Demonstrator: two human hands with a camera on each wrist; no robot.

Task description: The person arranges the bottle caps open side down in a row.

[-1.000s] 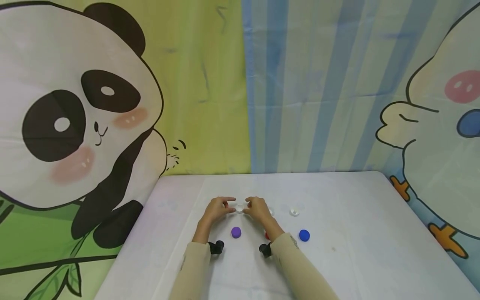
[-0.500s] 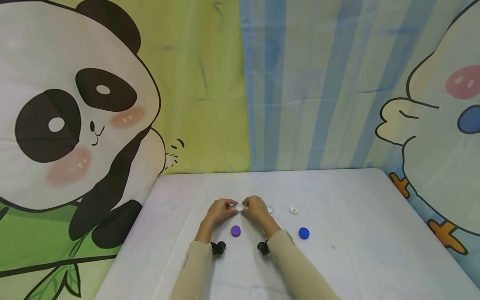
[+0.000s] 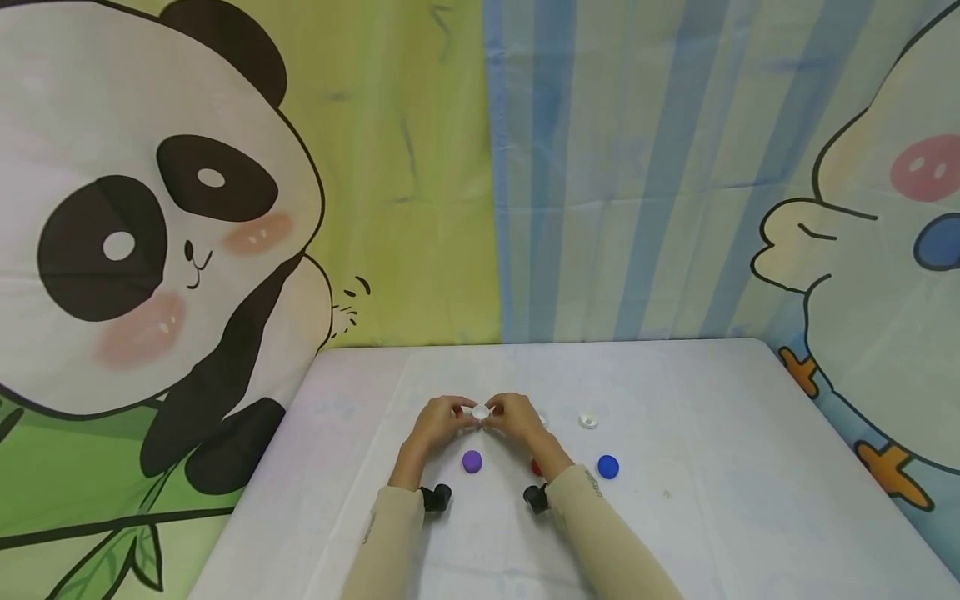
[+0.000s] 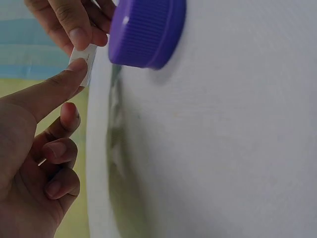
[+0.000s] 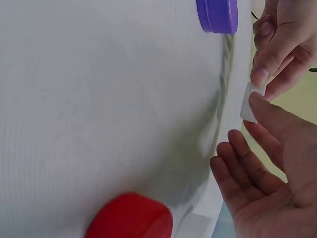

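Observation:
Both of my hands pinch a small white round cap (image 3: pixel 480 412) between them at the middle of the table. My left hand (image 3: pixel 438 423) grips its left side with thumb and forefinger, the other fingers curled loosely. My right hand (image 3: pixel 516 419) pinches the opposite side with thumb and forefinger. In the left wrist view, the white cap (image 4: pixel 89 55) shows edge-on between the fingertips. A ribbed purple bottle cap (image 3: pixel 472 462) lies on the table nearer to me, between the forearms. Partly hidden by the right forearm is a red bottle cap (image 3: pixel 536 467).
A blue cap (image 3: pixel 608 467) lies right of the right forearm on the white-covered table (image 3: pixel 712 500). Behind it is a white round piece (image 3: pixel 588 422). Another white piece (image 3: pixel 543 419) is half hidden beside the right hand. Printed curtains (image 3: pixel 637 208) stand behind the table.
The white cap has risen slightly and tilted so its round face shows more. My fingers have closed in on it from both sides. The purple and blue caps stay put.

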